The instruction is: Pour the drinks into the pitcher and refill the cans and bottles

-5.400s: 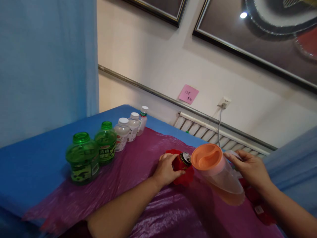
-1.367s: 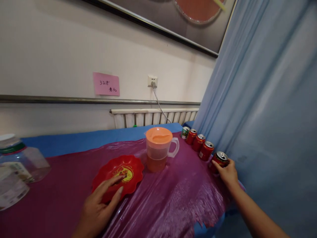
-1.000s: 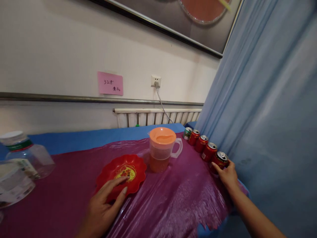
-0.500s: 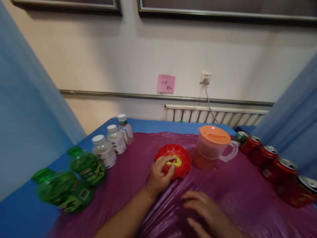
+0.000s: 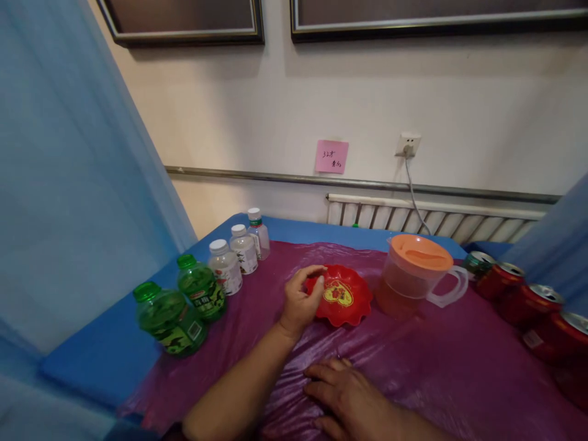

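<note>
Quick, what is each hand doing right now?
Left hand: fingers curled on the rim of the red plate, gripping it.
Right hand: open, lying flat on the purple plastic sheet, holding nothing.

A blue-covered table carries a purple plastic sheet, with bottles lined along its left edge, a red plate and orange-lidded pitcher mid-table, and cans along the right.
</note>
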Demonstrator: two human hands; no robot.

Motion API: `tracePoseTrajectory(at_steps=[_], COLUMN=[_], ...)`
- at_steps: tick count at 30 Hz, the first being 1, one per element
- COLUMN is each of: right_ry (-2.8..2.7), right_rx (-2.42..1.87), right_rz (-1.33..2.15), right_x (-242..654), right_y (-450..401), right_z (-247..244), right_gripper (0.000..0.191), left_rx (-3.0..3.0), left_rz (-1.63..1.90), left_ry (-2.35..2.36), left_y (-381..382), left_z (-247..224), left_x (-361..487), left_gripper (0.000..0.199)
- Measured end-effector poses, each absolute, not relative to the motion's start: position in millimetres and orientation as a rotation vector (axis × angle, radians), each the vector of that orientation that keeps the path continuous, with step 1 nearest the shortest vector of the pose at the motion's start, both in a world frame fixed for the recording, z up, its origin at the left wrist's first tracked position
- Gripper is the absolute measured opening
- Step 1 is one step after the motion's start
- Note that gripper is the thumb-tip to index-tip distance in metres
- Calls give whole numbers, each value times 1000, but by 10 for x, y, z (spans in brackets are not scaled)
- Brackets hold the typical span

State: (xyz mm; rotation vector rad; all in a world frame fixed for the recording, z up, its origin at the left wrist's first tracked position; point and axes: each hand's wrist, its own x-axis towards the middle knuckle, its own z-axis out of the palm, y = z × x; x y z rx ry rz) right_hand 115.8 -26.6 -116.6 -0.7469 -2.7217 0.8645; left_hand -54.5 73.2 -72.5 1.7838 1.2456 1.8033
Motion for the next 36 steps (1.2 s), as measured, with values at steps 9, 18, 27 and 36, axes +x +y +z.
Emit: tracePoseTrajectory(at_steps=[9, 18, 27, 36], right_ry=[-2728, -2715, -2723, -2633], right_rx=[-770, -781, -800, -690], right_rz=[855, 834, 799, 653], right_x=[1185, 1189, 1201, 1275], right_y=[-296, -318, -350, -414], right_z=[-1198, -1212, -1186, -1356], right_gripper=[50, 51, 49, 39], left_rx=[1342, 1320, 1609, 1221], left_rz=[2061, 1977, 1899, 2152], left_ry=[1211, 1259, 1562, 2554], left_y=[885, 849, 29, -706], left_z=[-431, -260, -564, -495], left_x=[-700, -760, -1029, -2002], left_gripper=[19, 25, 25, 98])
